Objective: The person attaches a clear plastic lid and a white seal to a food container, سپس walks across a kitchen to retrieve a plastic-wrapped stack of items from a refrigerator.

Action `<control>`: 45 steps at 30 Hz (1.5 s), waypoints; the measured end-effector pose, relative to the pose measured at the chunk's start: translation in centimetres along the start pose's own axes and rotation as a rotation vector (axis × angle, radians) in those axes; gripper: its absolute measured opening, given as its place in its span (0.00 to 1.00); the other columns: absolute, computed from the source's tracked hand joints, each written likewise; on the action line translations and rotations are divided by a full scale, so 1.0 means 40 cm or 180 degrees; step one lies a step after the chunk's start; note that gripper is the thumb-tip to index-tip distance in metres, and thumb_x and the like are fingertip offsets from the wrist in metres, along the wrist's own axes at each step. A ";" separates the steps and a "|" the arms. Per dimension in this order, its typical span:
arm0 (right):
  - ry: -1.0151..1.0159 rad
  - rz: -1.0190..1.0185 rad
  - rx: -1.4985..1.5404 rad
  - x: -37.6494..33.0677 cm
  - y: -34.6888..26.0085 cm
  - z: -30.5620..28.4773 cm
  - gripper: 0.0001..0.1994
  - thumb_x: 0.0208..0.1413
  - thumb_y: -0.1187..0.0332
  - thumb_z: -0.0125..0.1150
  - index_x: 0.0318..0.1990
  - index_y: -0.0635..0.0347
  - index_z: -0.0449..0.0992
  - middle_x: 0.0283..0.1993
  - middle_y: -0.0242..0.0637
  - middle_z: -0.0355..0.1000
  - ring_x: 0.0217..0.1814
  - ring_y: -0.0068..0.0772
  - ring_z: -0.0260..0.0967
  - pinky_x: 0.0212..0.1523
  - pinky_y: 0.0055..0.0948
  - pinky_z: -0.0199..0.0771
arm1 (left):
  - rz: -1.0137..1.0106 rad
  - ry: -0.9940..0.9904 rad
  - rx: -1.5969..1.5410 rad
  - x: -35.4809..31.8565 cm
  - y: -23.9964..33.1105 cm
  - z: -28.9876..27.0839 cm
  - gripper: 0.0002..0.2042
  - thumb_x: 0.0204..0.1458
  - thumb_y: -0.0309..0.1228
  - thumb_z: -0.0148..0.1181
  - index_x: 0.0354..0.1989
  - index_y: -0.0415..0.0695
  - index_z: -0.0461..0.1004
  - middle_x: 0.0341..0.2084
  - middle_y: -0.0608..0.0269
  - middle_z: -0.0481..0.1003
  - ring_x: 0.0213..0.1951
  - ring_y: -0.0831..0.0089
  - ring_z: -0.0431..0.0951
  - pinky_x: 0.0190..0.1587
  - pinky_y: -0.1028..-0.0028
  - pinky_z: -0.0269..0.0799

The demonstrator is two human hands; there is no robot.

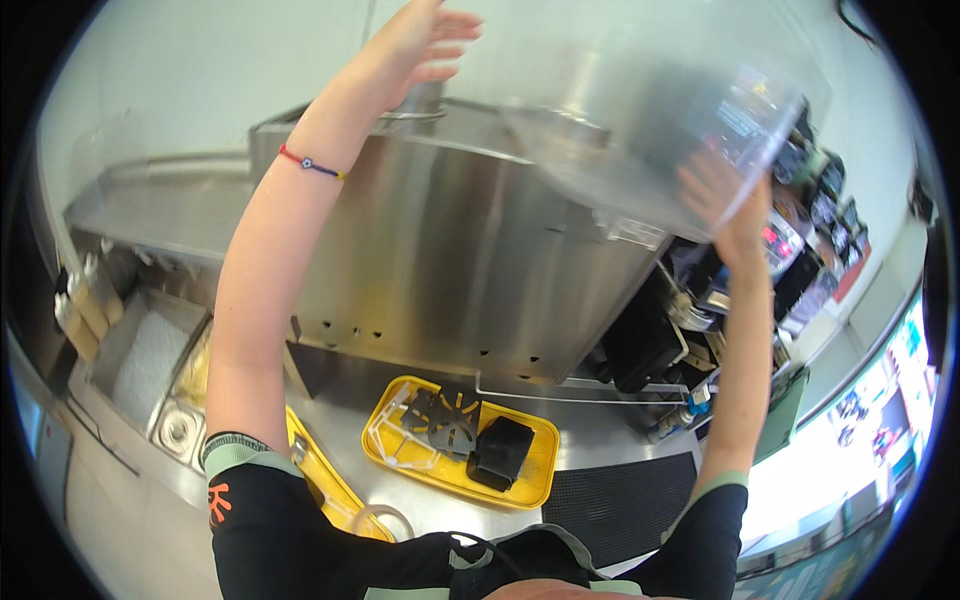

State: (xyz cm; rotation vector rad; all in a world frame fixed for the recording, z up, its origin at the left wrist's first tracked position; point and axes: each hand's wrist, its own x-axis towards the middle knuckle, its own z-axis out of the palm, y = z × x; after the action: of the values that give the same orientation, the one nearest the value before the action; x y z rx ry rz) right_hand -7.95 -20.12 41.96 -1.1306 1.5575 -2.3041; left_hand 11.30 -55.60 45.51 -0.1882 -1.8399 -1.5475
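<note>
A large clear plastic tank [640, 150], blurred by motion, is tilted above the right part of a stainless steel machine [440, 250]. Through its wall shows an upright metal cylinder [585, 90] on the machine's top. My right hand [722, 195] is against the tank's right side, fingers spread and partly seen through the plastic. My left hand [435, 45] is raised at the upper edge, fingers apart and nothing visible in them. It is left of the tank, over a second metal cylinder [427, 100]; whether it touches the plastic cannot be made out.
A yellow tray [548, 470] on the steel counter holds black and white parts. Part of another yellow tray [335, 490] shows beside my left sleeve. A black mat [620, 510] lies at right. Ice [155, 355] fills a bin at left; crowded shelves [800, 240] stand at right.
</note>
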 end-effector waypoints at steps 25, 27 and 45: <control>-0.0253 -0.0041 0.0307 0.090 -0.040 -0.037 0.38 0.57 0.36 0.27 0.63 0.60 0.53 0.61 0.54 0.57 0.59 0.56 0.59 0.56 0.52 0.62 | -0.1154 -0.0216 0.1746 0.104 -0.009 0.116 0.34 0.56 0.57 0.31 0.64 0.45 0.52 0.54 0.45 0.63 0.51 0.52 0.69 0.52 0.60 0.67; -0.0722 0.0083 0.0477 0.163 0.003 -0.106 0.39 0.57 0.35 0.28 0.64 0.59 0.52 0.62 0.52 0.57 0.60 0.55 0.58 0.57 0.53 0.59 | -0.1139 -0.0069 0.1093 0.106 -0.028 0.143 0.38 0.54 0.62 0.27 0.66 0.46 0.48 0.57 0.44 0.60 0.53 0.51 0.68 0.54 0.59 0.65; 0.0324 -0.0769 -0.0523 -0.276 0.124 0.060 0.28 0.61 0.55 0.38 0.62 0.66 0.54 0.66 0.47 0.50 0.64 0.47 0.54 0.63 0.42 0.55 | 0.3252 0.1621 0.2004 -0.561 -0.015 0.097 0.15 0.45 0.35 0.58 0.39 0.41 0.72 0.38 0.56 0.74 0.40 0.58 0.73 0.41 0.66 0.69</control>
State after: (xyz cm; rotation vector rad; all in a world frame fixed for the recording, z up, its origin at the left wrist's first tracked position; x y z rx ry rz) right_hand 0.01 -18.70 32.64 -1.3264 1.7635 -2.4569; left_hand 25.81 -44.98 31.55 -0.3271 -1.3568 -0.2513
